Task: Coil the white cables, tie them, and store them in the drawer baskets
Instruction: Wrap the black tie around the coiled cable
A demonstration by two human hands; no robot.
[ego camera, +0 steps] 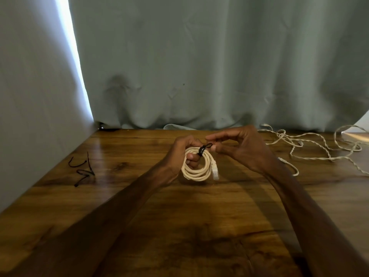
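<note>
The person is holding a finished coil (196,166) of white cable just above the bench (139,206), near its middle, and is tying it. The left hand (179,154) is gripping the coil from the left, its fingers (191,156) curled through the hole and clenched on the loops. The right hand (237,148) is pinching the free end of a black tie (203,149) that is wrapping the top of the coil, thumb and forefinger closed on it.

To do this well, I judge the left hand should be keeping the loops squeezed flat together while the right is drawing the tie snug, so no turn slips out. The clear plug (215,172) is hanging loose on the coil's right side; tucking it against the loops before tightening would probably stop it snagging later. Pulling too hard could kink the cable, so firm but not harsh seems right.

More ties (82,169) are lying on the bench well to the left. A loose, tangled cable (311,144) is sprawling at the far right, not yet coiled, with a curtain (199,66) hanging behind.

As for containers, no drawer or basket is showing from here, so I cannot tell what they are holding; storing looks to be some way off.
</note>
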